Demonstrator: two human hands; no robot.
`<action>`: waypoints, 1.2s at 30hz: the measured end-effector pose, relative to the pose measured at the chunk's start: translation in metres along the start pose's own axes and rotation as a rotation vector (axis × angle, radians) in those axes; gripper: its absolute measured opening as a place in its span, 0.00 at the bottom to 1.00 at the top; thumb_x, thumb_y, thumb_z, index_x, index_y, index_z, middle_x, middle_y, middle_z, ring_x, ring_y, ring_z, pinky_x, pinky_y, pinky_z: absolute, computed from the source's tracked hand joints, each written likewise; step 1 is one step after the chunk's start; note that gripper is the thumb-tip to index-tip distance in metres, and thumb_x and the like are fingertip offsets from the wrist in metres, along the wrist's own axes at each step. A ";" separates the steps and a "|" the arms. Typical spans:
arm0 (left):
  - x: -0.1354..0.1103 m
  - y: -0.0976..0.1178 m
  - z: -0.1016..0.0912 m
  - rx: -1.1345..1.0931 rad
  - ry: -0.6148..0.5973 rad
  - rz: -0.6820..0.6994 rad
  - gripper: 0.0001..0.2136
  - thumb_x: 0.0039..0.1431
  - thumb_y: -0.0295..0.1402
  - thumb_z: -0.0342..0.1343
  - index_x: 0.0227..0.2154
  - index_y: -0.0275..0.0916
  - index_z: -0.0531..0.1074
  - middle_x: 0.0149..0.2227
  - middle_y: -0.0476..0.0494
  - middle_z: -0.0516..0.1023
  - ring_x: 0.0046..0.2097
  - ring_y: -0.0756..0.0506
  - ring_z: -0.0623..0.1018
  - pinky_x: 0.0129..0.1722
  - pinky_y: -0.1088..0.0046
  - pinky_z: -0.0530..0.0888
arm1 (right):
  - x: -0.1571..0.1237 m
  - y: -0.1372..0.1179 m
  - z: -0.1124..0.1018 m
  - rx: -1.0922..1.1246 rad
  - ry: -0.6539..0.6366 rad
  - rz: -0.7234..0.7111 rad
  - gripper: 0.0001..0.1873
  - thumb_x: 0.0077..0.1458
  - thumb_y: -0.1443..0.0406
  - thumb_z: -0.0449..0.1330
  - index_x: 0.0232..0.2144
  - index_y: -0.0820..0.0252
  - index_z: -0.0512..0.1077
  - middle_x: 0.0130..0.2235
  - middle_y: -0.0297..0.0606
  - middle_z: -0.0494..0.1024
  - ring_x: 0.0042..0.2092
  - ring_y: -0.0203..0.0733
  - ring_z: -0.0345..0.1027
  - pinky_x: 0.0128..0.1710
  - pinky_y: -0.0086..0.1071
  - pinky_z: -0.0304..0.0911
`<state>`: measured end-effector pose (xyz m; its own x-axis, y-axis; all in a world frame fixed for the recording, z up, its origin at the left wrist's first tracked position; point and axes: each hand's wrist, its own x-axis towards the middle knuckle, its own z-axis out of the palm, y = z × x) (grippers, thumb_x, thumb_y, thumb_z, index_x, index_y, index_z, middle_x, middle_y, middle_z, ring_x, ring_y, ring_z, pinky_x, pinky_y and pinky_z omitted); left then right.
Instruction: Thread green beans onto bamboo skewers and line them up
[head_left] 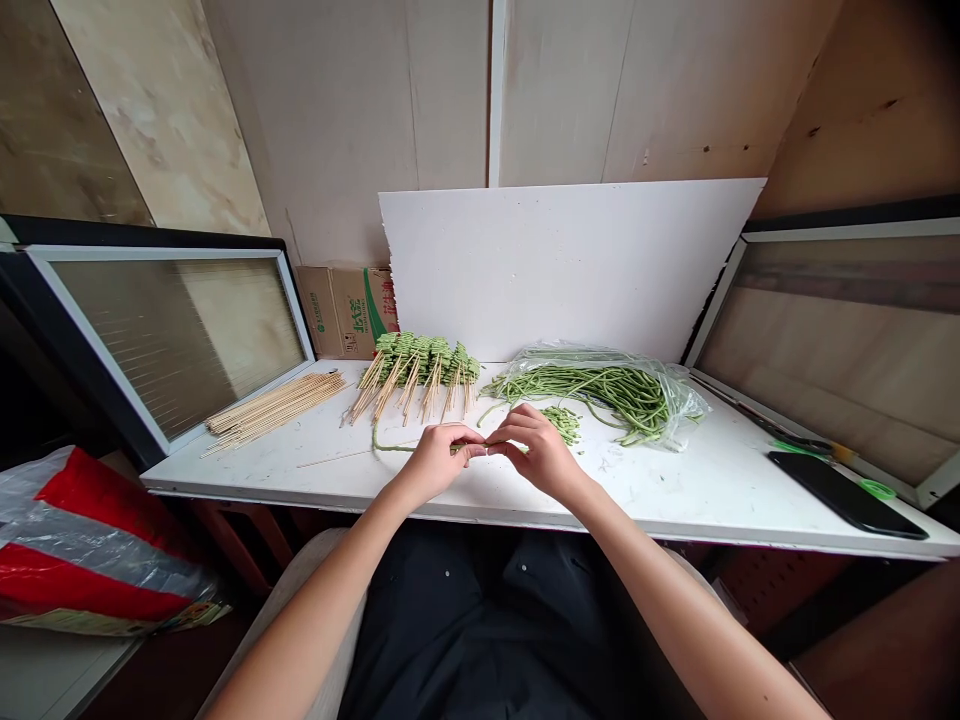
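Over the front of the white table, my left hand (pixel 441 455) is closed around a green long bean (pixel 391 448), whose loose part trails left and bends back toward the skewers. My right hand (pixel 538 452) pinches at the bean's end, its fingertips meeting those of my left hand. Behind my left hand lie several bunches of bean-threaded skewers (pixel 420 360), sticks pointing toward me. A small heap of cut bean ends (pixel 562 424) is just beyond my right hand. Farther back, a clear plastic bag (pixel 681 400) partly wraps a pile of long beans (pixel 600 388).
Bare bamboo skewers (pixel 277 405) lie in a pile at the left. At the right are a black phone (pixel 844 492), a green ring-shaped item (pixel 877 489) and dark scissors-like handles (pixel 802 438). A white board (pixel 570 270) and cardboard box (pixel 341 310) stand behind.
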<state>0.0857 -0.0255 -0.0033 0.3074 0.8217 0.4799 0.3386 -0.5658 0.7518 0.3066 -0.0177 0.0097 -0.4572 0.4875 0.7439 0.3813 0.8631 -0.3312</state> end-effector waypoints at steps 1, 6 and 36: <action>0.000 0.002 0.000 -0.006 -0.002 0.001 0.07 0.63 0.35 0.64 0.36 0.38 0.84 0.34 0.42 0.84 0.29 0.48 0.77 0.36 0.69 0.77 | 0.000 0.000 0.002 0.018 0.022 0.003 0.11 0.68 0.56 0.64 0.38 0.49 0.85 0.33 0.43 0.82 0.41 0.52 0.69 0.44 0.48 0.69; -0.002 0.011 0.001 -0.093 0.017 -0.024 0.05 0.60 0.29 0.62 0.30 0.37 0.81 0.29 0.43 0.82 0.29 0.47 0.78 0.33 0.71 0.76 | -0.002 -0.005 0.012 0.238 0.155 0.134 0.15 0.64 0.51 0.67 0.30 0.50 0.85 0.30 0.42 0.82 0.41 0.52 0.72 0.45 0.48 0.71; 0.003 -0.016 0.002 -0.070 -0.007 -0.082 0.18 0.63 0.34 0.65 0.54 0.38 0.77 0.39 0.42 0.82 0.37 0.46 0.84 0.46 0.64 0.81 | -0.010 0.048 -0.009 0.173 -0.045 0.504 0.26 0.69 0.45 0.57 0.44 0.57 0.85 0.45 0.48 0.87 0.44 0.52 0.80 0.42 0.41 0.72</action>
<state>0.0833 -0.0144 -0.0149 0.2876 0.8646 0.4121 0.2999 -0.4899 0.8185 0.3368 0.0179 -0.0089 -0.2867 0.8491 0.4436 0.4264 0.5278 -0.7346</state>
